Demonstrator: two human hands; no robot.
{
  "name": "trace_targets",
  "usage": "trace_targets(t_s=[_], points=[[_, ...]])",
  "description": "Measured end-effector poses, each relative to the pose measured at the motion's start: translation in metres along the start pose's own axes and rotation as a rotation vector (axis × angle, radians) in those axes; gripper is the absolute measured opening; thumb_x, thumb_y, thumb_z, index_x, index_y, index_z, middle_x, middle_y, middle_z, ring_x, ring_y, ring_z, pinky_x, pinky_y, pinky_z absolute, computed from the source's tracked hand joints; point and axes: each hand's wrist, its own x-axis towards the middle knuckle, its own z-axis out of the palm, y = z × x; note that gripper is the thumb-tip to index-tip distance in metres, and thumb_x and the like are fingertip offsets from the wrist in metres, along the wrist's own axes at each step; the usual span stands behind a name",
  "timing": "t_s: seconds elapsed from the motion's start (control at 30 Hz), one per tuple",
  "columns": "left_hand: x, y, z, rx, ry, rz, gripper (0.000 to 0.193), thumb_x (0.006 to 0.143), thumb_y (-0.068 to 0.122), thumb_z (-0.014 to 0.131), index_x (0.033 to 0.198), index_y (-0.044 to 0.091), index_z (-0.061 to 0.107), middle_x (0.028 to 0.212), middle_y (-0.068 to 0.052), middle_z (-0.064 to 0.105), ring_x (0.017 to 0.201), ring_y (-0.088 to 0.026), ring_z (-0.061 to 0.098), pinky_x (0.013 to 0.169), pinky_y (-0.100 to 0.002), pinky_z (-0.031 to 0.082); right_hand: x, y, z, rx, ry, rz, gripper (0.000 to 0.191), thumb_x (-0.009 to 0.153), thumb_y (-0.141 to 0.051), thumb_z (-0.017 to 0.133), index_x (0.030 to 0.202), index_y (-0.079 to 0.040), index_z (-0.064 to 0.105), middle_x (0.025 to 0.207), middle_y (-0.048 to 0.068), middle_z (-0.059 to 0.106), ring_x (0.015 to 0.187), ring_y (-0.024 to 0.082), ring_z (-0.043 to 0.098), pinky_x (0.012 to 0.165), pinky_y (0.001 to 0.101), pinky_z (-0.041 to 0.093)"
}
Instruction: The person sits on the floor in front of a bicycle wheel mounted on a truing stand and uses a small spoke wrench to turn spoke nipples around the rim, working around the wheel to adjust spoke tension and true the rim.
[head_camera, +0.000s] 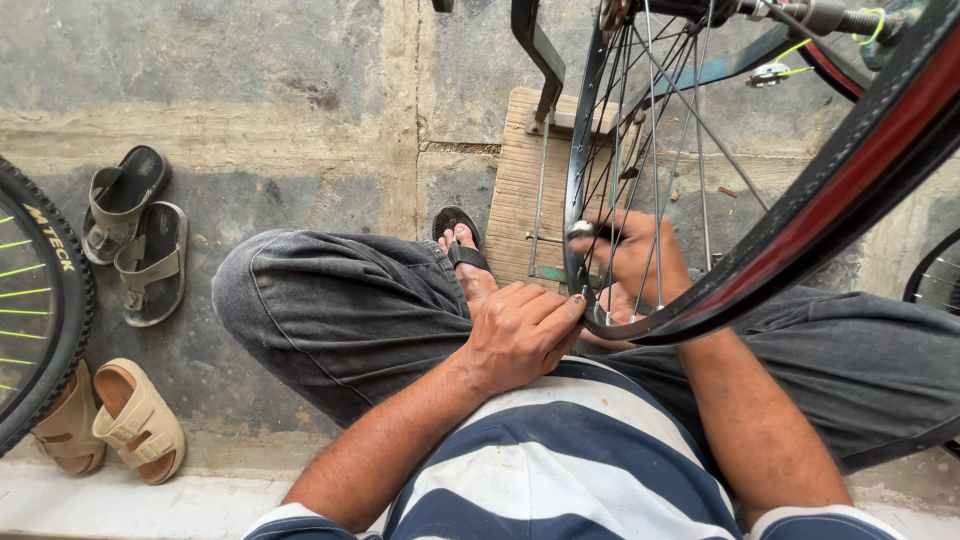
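**Hands on a bare rim, spokes in place**

A person sits with knees apart, and a bicycle wheel (640, 180) fills the upper right of the frame. Its rim (574, 200) looks bare on the near arc: no tyre sits on it where the hands work. A red-and-black tyre (860, 170) crosses the right side of the frame in front of the spokes; whether it belongs to this wheel or hangs loose from it I cannot tell. The spokes (655, 120) all look fitted and run up to the hub at the top edge. Judging from this, the wheel is stripped or partly stripped and the work at the rim is in hand; the tyre does not look seated, so refitting seems left to do.

The left hand (520, 335), centre frame, has its fingers curled, with the fingertips pressed against the lowest part of the rim; it grips or steadies it from outside. The right hand (635, 260) lies just right of that, behind the spokes and inside the rim's curve, fingers bent towards the rim near a small shiny piece (582, 229). Whether it pinches that piece is hidden by the spokes.

The rim's lowest point sits between the two hands, touching the left. Below it lies a wooden board (520, 190), beside the person's sandalled foot (465, 255). Sandals (135, 235) and another tyre (45, 300) lie at far left.
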Motion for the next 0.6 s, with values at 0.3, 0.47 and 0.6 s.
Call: trace_targets(t_s=[0.3, 0.47, 0.6], points=[[0.000, 0.001, 0.000, 0.005, 0.005, 0.003, 0.028, 0.087, 0.008, 0.078, 0.112, -0.002, 0.069, 0.093, -0.009, 0.069, 0.082, -0.025, 0.067, 0.074, -0.039, 0.052, 0.019, 0.050, 0.005, 0.398, -0.259, 0.077, 0.034, 0.093, -0.002, 0.065, 0.126, -0.001, 0.072, 0.105, 0.001, 0.078, 0.095, 0.007, 0.071, 0.085, 0.0245, 0.058], [0.000, 0.001, 0.001, 0.004, 0.000, -0.001, 0.028, 0.087, 0.009, 0.078, 0.112, -0.002, 0.069, 0.093, -0.009, 0.069, 0.081, -0.025, 0.067, 0.074, -0.039, 0.052, 0.020, 0.052, 0.010, 0.145, -0.178, -0.026, 0.030, 0.092, 0.000, 0.065, 0.121, 0.001, 0.070, 0.104, 0.003, 0.079, 0.096, 0.010, 0.073, 0.087, 0.0265, 0.059], [0.000, 0.001, 0.000, -0.003, 0.012, 0.002, 0.029, 0.087, 0.010, 0.078, 0.112, -0.002, 0.068, 0.095, -0.010, 0.070, 0.082, -0.025, 0.067, 0.075, -0.039, 0.052, 0.025, 0.044, -0.002, 0.355, -0.366, 0.003, 0.040, 0.088, -0.004, 0.068, 0.128, -0.002, 0.067, 0.112, 0.003, 0.077, 0.101, 0.008, 0.069, 0.091, 0.0264, 0.056]])
